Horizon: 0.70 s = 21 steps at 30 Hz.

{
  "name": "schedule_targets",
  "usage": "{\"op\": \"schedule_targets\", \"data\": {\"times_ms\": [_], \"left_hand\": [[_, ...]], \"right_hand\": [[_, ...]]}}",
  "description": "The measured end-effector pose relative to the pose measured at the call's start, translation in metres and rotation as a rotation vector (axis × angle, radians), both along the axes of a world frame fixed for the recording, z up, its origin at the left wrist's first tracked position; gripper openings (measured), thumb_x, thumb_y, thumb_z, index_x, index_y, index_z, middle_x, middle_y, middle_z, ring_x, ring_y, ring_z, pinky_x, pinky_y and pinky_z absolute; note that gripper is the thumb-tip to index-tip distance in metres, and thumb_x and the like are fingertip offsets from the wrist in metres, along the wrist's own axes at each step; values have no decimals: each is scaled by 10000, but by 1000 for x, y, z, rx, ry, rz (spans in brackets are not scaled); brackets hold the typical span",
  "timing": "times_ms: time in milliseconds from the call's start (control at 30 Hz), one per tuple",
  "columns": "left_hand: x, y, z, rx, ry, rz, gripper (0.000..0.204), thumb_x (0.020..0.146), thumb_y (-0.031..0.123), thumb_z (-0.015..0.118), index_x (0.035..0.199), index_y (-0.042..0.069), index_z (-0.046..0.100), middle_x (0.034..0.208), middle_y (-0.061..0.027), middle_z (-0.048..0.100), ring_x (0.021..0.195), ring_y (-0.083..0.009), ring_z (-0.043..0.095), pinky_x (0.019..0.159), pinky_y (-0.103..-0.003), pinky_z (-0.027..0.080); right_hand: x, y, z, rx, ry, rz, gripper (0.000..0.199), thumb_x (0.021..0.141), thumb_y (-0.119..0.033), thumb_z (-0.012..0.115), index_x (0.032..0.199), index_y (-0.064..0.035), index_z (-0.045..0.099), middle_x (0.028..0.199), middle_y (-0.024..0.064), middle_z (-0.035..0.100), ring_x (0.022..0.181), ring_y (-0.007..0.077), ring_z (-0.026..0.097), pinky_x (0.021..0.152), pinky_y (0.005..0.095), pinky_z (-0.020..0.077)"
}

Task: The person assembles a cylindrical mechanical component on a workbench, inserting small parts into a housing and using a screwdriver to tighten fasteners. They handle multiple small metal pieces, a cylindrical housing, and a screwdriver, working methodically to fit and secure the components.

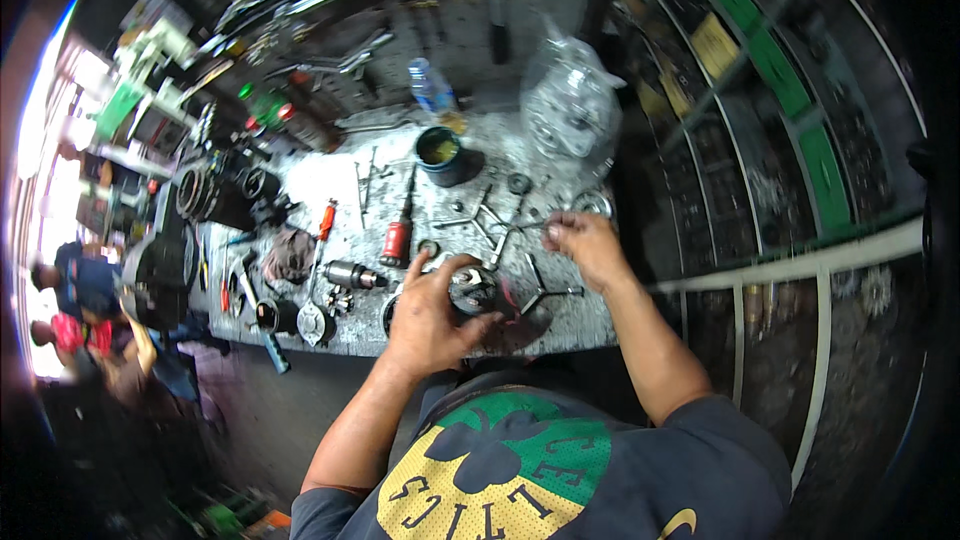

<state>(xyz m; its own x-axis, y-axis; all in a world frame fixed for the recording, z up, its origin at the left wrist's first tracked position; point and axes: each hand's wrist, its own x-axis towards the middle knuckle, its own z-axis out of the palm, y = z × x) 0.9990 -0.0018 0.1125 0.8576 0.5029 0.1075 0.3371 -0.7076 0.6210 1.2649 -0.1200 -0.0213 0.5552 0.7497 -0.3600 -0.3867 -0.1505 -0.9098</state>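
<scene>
- The round metal part sits near the bench's front edge, inside the curve of the left hand, whose thumb and fingers seem to grip opposite sides.
- The step appears to be steadying this part; turning it would call for a firm hold.
- The right hand has its fingertips drawn together beside the three-armed wrench; whether they pinch anything cannot be told.
- Farther out stand a dark cup and a clear plastic bag.
</scene>
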Motion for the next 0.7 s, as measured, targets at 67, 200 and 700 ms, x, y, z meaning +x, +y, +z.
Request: {"op": "schedule_targets", "data": {"times_ms": [67,200,700], "left_hand": [[0,-3,-3,33,19,46,694,814,305,935,1389,73,622,748,-125,673,980,-350,746,1282,-534,364],[-1,-6,-14,-201,-16,94,718,792,319,970,1359,40,628,1248,-209,698,1260,-450,642,1125,-527,501],[-6,-2,-20,-33,5,79,773,833,377,959,1433,41,605,1287,-283,706,1302,-483,635,1132,-555,494]], "right_hand": [[-32,-57,-22,-30,214,13,240,1036,-3,720,1268,55,727,1056,110,780,944,197,773,851,356,674],[-104,-83,-47,22,533,-124,265,1041,-6,725,1301,25,683,1070,81,736,939,213,765,871,387,655],[-144,-22,-48,296,796,42,217,1063,-145,720,1253,-50,767,1163,99,799,1039,249,760,948,462,631]]}}
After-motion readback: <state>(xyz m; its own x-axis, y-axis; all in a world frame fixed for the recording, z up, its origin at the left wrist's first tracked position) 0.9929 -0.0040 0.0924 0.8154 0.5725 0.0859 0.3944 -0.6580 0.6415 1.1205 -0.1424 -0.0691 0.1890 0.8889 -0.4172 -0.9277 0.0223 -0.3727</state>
